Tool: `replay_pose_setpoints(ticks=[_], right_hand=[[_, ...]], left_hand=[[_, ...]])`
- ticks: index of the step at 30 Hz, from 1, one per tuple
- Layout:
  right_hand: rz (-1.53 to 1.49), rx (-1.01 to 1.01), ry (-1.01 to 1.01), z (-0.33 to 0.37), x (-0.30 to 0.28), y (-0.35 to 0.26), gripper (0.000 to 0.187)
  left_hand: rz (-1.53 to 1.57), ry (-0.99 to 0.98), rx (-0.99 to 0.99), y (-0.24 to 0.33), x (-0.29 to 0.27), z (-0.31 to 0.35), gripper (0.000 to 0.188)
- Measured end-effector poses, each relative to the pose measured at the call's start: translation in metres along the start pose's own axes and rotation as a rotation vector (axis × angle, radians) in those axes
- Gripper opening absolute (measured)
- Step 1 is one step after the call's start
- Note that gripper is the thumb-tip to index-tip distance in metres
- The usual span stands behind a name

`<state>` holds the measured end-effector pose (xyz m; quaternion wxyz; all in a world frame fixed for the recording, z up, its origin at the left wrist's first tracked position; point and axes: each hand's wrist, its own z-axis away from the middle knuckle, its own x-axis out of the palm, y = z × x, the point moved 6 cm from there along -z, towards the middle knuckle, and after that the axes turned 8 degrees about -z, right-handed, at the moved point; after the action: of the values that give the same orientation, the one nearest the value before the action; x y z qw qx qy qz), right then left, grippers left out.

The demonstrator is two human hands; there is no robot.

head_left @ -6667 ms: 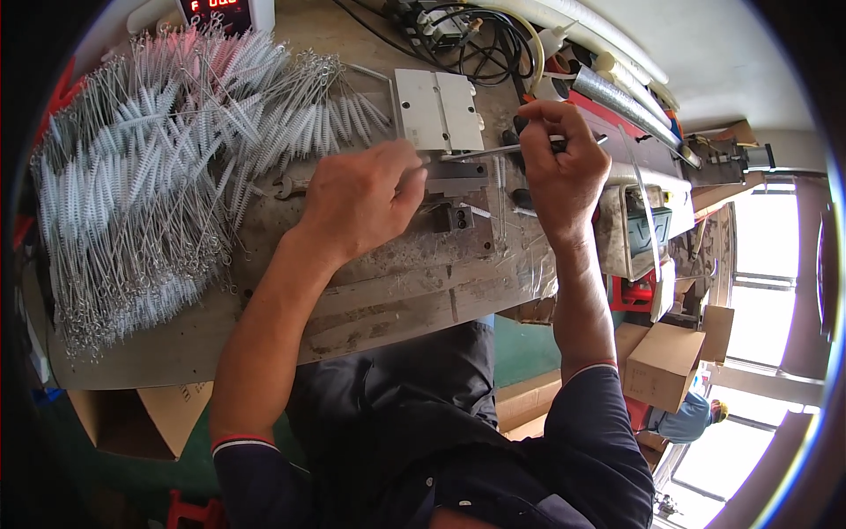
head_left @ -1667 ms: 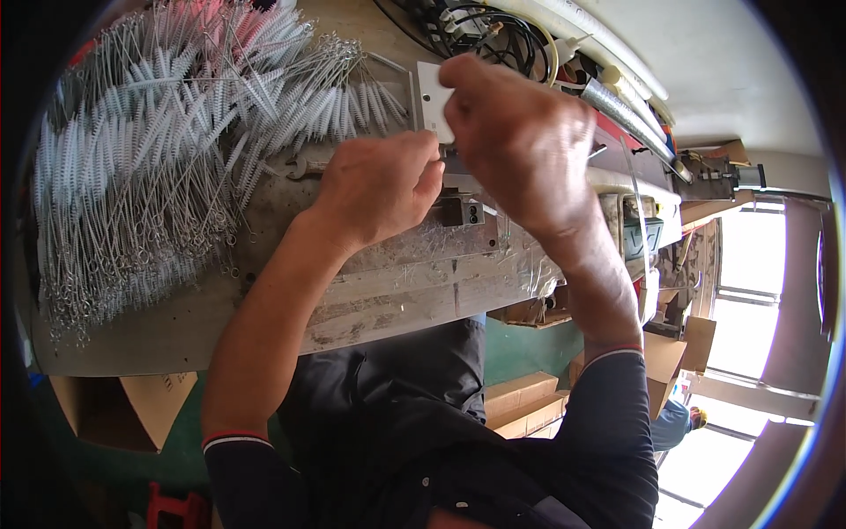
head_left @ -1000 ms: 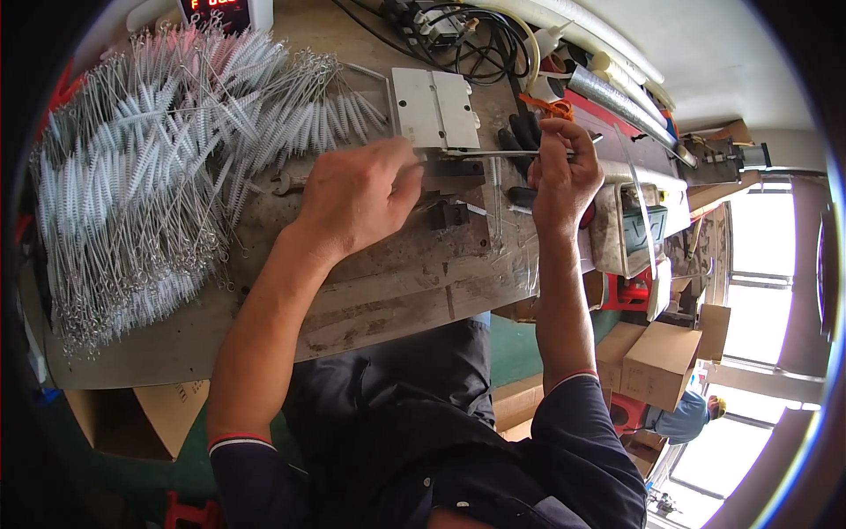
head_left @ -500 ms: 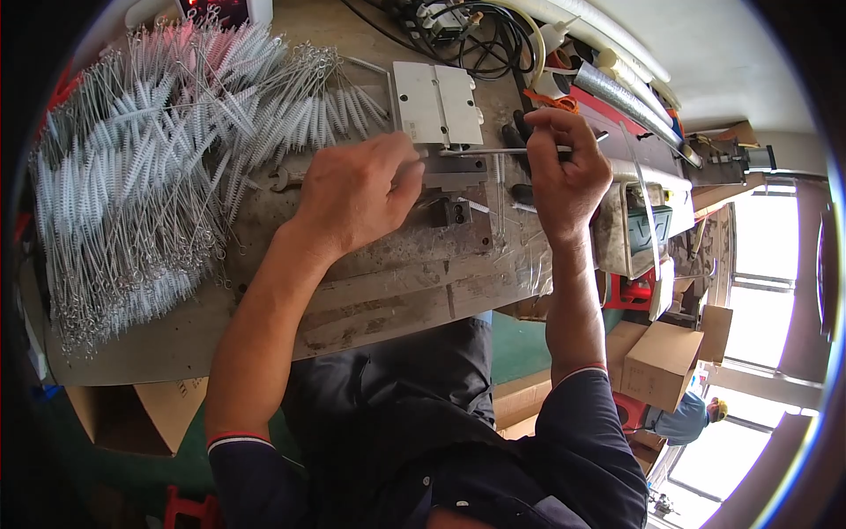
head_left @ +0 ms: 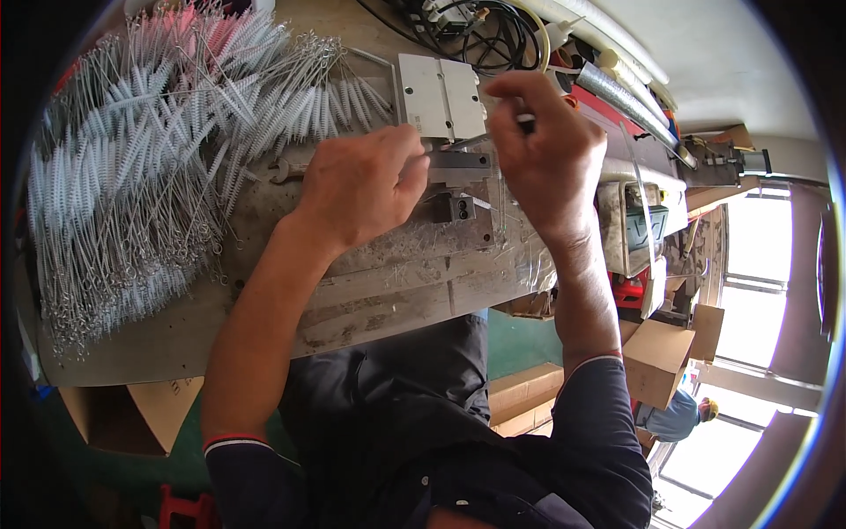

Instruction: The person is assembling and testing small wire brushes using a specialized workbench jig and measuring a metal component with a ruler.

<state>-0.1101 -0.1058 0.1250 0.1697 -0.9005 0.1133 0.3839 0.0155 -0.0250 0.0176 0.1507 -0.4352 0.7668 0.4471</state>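
gripping one rod [head_left: 474, 142], two hands [head_left: 361, 188] [head_left: 553, 157] apart

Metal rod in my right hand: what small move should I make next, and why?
Perhaps steady your left hand before turning the metal rod. Your right hand grips it, and it slants toward the left hand along the white plate's near edge. Your left fingers curl beside the metal bar; whatever they pinch is hidden.
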Motion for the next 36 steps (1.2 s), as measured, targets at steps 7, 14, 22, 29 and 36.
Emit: replay_pose_setpoints(ticks=[7, 14, 22, 29, 36], right_hand=[[0.403, -0.325, -0.302, -0.018, 0.045, -0.060, 0.029], [0.277, -0.283, -0.299, -0.030, 0.030, -0.054, 0.023], [-0.147, 0.183, 0.107, -0.009, -0.027, 0.017, 0.016], [-0.368, 0.632, 0.310, 0.057, -0.022, 0.086, 0.017], [-0.633, 0.754, 0.349, 0.072, -0.011, 0.091, 0.016]], left_hand=[[-0.047, -0.102, -0.036, 0.005, -0.005, -0.002, 0.015], [-0.017, -0.137, -0.090, 0.001, -0.001, -0.001, 0.016], [0.014, -0.032, -0.021, -0.002, 0.000, 0.002, 0.012], [-0.008, -0.015, 0.008, -0.001, 0.000, 0.001, 0.010], [-0.018, 0.006, 0.031, 0.003, -0.003, -0.001, 0.009]])
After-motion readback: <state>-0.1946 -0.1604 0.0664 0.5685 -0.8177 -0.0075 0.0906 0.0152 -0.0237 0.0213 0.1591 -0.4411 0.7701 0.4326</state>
